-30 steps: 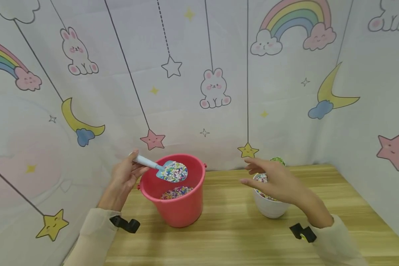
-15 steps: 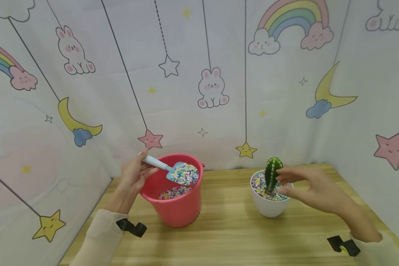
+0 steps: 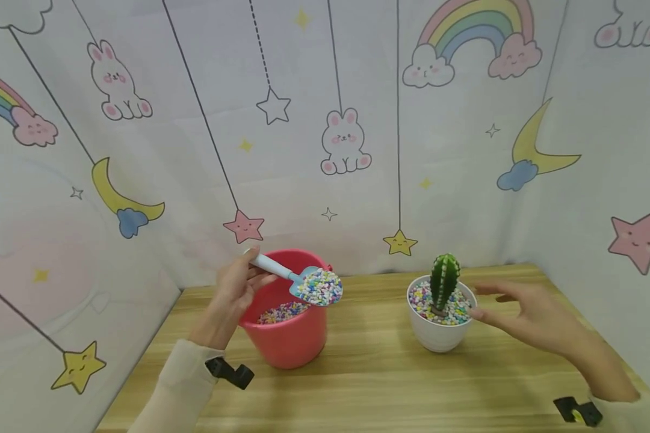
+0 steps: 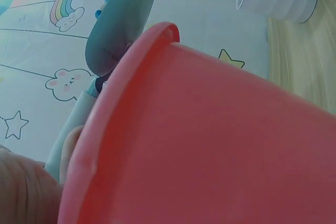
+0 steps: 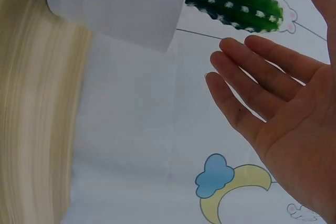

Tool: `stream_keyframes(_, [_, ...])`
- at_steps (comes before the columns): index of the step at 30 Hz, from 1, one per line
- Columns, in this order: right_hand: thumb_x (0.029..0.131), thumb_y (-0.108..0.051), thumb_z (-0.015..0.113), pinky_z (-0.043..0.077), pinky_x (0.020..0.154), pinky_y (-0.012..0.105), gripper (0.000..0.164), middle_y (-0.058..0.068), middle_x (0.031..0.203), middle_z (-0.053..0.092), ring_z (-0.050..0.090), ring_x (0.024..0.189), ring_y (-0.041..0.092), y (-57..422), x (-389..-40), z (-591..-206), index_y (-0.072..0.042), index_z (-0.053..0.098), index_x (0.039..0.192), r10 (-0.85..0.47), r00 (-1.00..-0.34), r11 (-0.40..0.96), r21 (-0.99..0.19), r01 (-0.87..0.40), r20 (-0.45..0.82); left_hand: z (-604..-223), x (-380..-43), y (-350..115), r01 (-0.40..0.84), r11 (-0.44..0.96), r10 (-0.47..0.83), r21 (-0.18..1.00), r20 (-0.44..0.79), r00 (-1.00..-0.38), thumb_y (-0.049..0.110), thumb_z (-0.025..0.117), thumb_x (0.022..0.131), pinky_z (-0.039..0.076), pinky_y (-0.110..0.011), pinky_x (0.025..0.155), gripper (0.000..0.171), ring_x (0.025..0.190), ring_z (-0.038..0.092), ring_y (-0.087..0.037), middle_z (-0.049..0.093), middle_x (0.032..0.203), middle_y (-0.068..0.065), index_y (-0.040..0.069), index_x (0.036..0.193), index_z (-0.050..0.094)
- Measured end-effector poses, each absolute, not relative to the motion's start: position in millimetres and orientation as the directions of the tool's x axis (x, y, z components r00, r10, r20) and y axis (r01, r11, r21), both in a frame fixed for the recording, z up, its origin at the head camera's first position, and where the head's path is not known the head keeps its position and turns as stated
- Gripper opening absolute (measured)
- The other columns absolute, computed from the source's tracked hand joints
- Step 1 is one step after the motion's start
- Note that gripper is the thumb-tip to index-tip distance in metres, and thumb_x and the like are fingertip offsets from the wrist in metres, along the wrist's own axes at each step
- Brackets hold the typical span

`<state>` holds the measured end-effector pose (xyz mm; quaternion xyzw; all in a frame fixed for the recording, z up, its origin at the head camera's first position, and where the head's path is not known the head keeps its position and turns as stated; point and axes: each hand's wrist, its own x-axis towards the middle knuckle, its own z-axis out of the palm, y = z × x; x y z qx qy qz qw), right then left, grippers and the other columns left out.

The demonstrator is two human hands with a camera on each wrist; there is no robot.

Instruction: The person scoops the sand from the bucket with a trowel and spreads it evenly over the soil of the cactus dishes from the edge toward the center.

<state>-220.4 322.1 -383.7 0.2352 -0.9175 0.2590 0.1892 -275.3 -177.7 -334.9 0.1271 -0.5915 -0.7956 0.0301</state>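
My left hand [image 3: 237,294] grips the pale blue handle of a small shovel [image 3: 272,265], its scoop heaped with multicoloured pebbles [image 3: 321,287]. The scoop is over the right part of the rim of a red bucket [image 3: 292,346], which has more pebbles [image 3: 283,313] inside. In the left wrist view the bucket wall hides part of the fingers. My right hand [image 3: 536,316] has its fingers extended beside a white pot [image 3: 440,338], holding nothing. A green cactus [image 3: 444,281] stands upright in the pot, with coloured pebbles around its base. The right wrist view shows the open palm [image 5: 299,140].
Bucket and pot stand apart on a wooden table [image 3: 368,385], the bucket left and the pot right. A white cloth printed with rabbits, stars and rainbows [image 3: 303,198] closes off the back and both sides.
My left hand has carried the loaded shovel rightward from over the bucket's middle to its right rim. The right hand has drawn back rightward from the cactus, leaving it in full view.
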Motion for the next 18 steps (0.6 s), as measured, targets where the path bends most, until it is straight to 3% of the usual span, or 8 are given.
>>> stream_keyframes(4, [0.091, -0.038, 0.083, 0.062, 0.088, 0.062, 0.058, 0.022, 0.133, 0.071, 0.072, 0.109, 0.045, 325.5, -225.7, -392.2, -0.006, 0.066, 0.137, -0.31, -0.867, 0.769, -0.434, -0.47, 0.389, -336.2, -274.9, -168.2, -0.102, -0.3, -0.186, 0.949, -0.162, -0.969, 0.036, 0.057, 0.109, 0.068, -0.028, 0.078, 0.051, 0.083, 0.078, -0.015, 0.069, 0.1, -0.006, -0.001, 0.144, 0.049])
stream_keyframes(6, [0.091, -0.04, 0.083, 0.06, 0.09, 0.068, 0.066, 0.026, 0.138, 0.067, 0.069, 0.113, 0.052, 326.1, -229.5, -396.7, -0.003, 0.062, 0.141, -0.311, -0.878, 0.765, -0.452, -0.458, 0.363, -336.5, -275.6, -163.1, -0.095, -0.303, -0.181, 0.948, -0.155, -0.971, 0.035, 0.056, 0.109, 0.068, -0.028, 0.078, 0.05, 0.083, 0.077, -0.015, 0.068, 0.1, -0.007, -0.002, 0.142, 0.049])
stream_keyframes(13, [0.089, -0.043, 0.084, 0.057, 0.095, 0.07, 0.085, 0.032, 0.147, 0.056, 0.062, 0.122, 0.056, 329.3, -242.9, -410.5, 0.003, 0.047, 0.15, -0.363, -0.884, 0.744, -0.48, -0.466, 0.296, -337.2, -277.7, -145.0, -0.096, -0.306, -0.162, 0.947, -0.151, -0.975, 0.035, 0.055, 0.11, 0.068, -0.028, 0.078, 0.05, 0.084, 0.076, -0.016, 0.064, 0.112, -0.013, 0.0, 0.145, 0.05])
stream_keyframes(18, [0.083, -0.044, 0.088, 0.051, 0.102, 0.075, 0.1, 0.039, 0.15, 0.049, 0.053, 0.131, 0.062, 330.5, -253.1, -417.6, 0.008, 0.04, 0.153, -0.391, -0.885, 0.754, -0.463, -0.466, 0.254, -338.4, -278.7, -132.3, -0.097, -0.328, -0.156, 0.94, -0.155, -0.976, 0.035, 0.056, 0.11, 0.068, -0.029, 0.079, 0.046, 0.085, 0.078, -0.016, 0.068, 0.109, -0.011, 0.002, 0.142, 0.052])
